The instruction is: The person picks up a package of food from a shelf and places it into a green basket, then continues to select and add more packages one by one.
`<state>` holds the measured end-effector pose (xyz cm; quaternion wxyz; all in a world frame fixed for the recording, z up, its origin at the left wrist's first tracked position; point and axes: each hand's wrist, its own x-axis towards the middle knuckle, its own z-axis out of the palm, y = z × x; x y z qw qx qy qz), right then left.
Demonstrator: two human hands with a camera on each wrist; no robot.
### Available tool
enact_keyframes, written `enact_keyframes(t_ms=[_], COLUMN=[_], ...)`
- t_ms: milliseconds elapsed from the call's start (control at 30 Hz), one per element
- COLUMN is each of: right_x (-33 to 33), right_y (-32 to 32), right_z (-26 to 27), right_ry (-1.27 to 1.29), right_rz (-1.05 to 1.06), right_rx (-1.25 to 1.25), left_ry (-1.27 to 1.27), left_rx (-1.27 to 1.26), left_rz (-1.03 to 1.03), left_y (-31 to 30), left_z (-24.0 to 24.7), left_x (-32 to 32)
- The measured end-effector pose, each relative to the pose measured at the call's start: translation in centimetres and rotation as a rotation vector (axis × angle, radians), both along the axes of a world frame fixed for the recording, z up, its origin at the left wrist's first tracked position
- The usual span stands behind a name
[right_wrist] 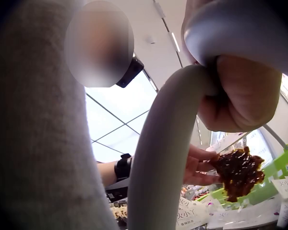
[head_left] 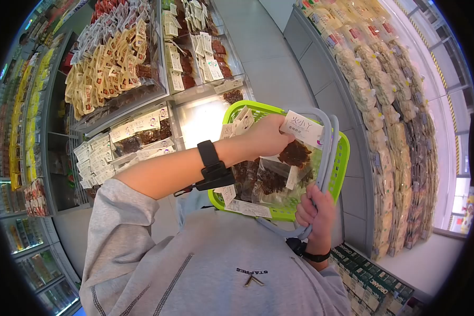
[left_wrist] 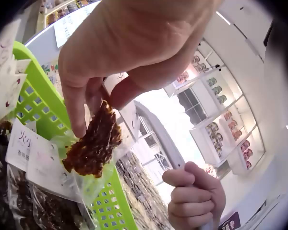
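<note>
My left hand (head_left: 266, 138) is over a green plastic basket (head_left: 343, 163) and pinches a clear packet of dark, glossy dried meat (head_left: 295, 154) by its upper part. The packet's white label (head_left: 303, 129) stands up beside the fingers. In the left wrist view the thumb and fingers close on the packet's top, and the reddish-brown meat (left_wrist: 96, 146) hangs below them. My right hand (head_left: 316, 211) grips the basket's grey handles (head_left: 329, 152) at the near right side. More dried meat packets (head_left: 263, 179) with white labels lie inside the basket.
A display counter (head_left: 181, 113) with labelled meat packets stands left of the basket. Beyond it, a bin holds piled small beige packets (head_left: 108, 71). On the right runs a shelf of bagged goods (head_left: 389, 131). Dark green boxes (head_left: 371, 282) marked "ORGANIC" sit at the lower right.
</note>
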<state>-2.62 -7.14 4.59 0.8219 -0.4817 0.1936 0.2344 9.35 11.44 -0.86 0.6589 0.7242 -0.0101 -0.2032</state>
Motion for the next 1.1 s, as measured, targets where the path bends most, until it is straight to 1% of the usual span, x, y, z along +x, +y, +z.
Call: enact_keyframes(t_ms=[67, 167, 267, 400, 433, 667, 833, 900, 967, 1067, 1100], right_x=[0.0, -0.3, -0.4, -0.1, 0.1, 1.1, 1.2, 1.2, 1.0, 1.2, 1.4], right_y=[-0.8, -1.9, -2.3, -2.0, -1.8, -1.0, -1.4, -1.3, -1.0, 0.0, 0.1], right_z=[-0.2, -0.3, -0.6, -0.6, -0.5, -0.7, -0.9, -1.1, -1.2, -0.9, -0.9], right_ry=[-0.012, 0.017, -0.024, -0.011, -0.008, 0.002, -0.013, -0.018, -0.017, 0.009, 0.01], right_rz=[-0.009, -0.081, -0.12, -0.128, -0.13, -0.13, -0.157, -0.171, -0.193, -0.239, -0.238], right_rx=[-0.02, -0.081, -0.06, -0.056, -0.059, -0.022, -0.009, 0.017, 0.041, 0.015, 0.011], left_ry=[0.019, -0.092, -0.103, -0.081, -0.07, -0.094, -0.097, -0.165, -0.119, 0.098, 0.155], left_rx=[0.01, 0.012, -0.094, -0.239, -0.242, -0.229, -0.135, -0.107, -0.114, -0.194, -0.181], left_rz=[-0.037, 0.14, 0.275, 0.429, 0.435, 0.491, 0.573, 0.685, 0.778, 0.835, 0.818], left_y=[4.0, 8.8, 11.5, 12.1, 12.0, 12.6, 15.9, 18.0, 19.3, 19.8, 19.6], left_z=[4.7, 4.7, 4.8, 3.1, 2.8, 1.8, 0.2, -2.4, -5.0, -11.9, -14.0], left_x=[-1.6, -3.7, -5.5, -5.8, -5.8, -4.5, -2.0, 0.3, 3.3, 7.8, 9.0])
